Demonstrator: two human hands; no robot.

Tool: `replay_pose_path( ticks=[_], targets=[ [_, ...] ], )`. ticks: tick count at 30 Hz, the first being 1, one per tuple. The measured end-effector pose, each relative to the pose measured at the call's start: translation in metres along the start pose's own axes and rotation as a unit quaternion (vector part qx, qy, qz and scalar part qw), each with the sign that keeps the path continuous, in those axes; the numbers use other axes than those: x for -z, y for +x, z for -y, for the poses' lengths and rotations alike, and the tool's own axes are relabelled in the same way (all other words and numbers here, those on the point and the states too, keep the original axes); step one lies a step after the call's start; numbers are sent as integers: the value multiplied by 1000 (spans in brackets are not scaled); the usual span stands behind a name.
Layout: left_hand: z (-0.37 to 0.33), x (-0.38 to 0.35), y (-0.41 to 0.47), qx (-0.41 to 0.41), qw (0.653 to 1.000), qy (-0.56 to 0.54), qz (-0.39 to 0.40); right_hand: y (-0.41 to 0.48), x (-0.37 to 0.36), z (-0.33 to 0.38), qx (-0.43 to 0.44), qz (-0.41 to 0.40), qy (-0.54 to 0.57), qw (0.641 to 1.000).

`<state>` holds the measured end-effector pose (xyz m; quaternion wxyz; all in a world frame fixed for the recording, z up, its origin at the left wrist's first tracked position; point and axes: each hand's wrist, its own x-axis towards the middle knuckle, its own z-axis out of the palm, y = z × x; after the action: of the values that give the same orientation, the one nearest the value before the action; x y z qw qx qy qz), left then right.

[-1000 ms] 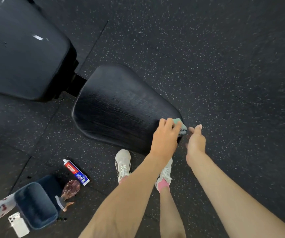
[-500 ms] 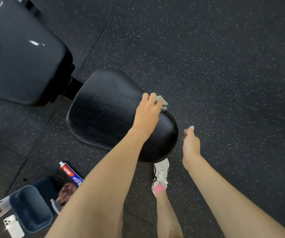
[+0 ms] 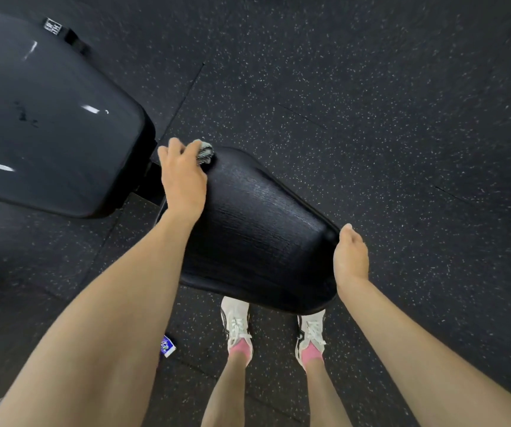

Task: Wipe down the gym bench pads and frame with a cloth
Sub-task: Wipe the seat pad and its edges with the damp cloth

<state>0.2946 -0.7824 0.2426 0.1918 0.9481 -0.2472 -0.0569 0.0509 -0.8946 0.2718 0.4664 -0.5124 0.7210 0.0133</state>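
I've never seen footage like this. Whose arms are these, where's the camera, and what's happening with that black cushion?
There is no machine here. A person wears a camera on the head, looking down at their own arms. The left hand holds a small greenish cloth against the far end of the black seat pad. The right hand touches the pad's near corner; whether it grips is unclear. The larger back pad lies upper left. Below are the person's white shoes on the speckled floor.

Black speckled floor (image 3: 371, 103) of jointed mats carries a pair of white shoes (image 3: 236, 322) with pink socks (image 3: 241, 349), a blue-and-white tube (image 3: 167, 347) lying just left, partly hidden.
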Motion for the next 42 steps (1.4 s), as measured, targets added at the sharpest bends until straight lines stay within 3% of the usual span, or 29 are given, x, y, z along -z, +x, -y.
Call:
replay_pose_path(
  ticks=[2,4,9,13,19,23,27,29,35,39,41,42],
  targets=[
    [-14,-3,4,78,997,-5,-19,-1,-7,-3,18,-12,-13,1000],
    [-39,-11,-1,76,997,-11,-13,-1,-13,-7,35,-29,-32,998],
    [-104,-32,-37,-152,980,-5,130,-2,-13,-7,67,-42,-96,992],
    [-109,-36,-39,-240,950,22,196,-3,-18,-3,79,-39,-112,990],
    [-33,-11,1,-117,988,-49,90,-4,-22,1,99,-42,-144,984],
    [11,2,-25,-31,998,-57,-6,-3,-19,-4,88,-73,-139,984],
    [0,-1,-66,134,985,-79,-71,-1,-9,-13,64,-91,-100,989],
    [-19,-5,-82,158,981,-81,-73,1,-4,-16,50,-85,-86,991],
    [-67,-29,-148,-31,991,-122,37,4,6,-27,18,-45,-49,998],
    [-53,-29,-146,-233,958,-102,130,1,10,-30,15,-32,-44,998],
    [-22,-21,-123,-260,955,-69,123,-2,10,-32,13,-26,-43,999],
    [-5,-15,-111,-224,969,-56,89,-3,10,-32,11,-24,-42,999]
  ],
)
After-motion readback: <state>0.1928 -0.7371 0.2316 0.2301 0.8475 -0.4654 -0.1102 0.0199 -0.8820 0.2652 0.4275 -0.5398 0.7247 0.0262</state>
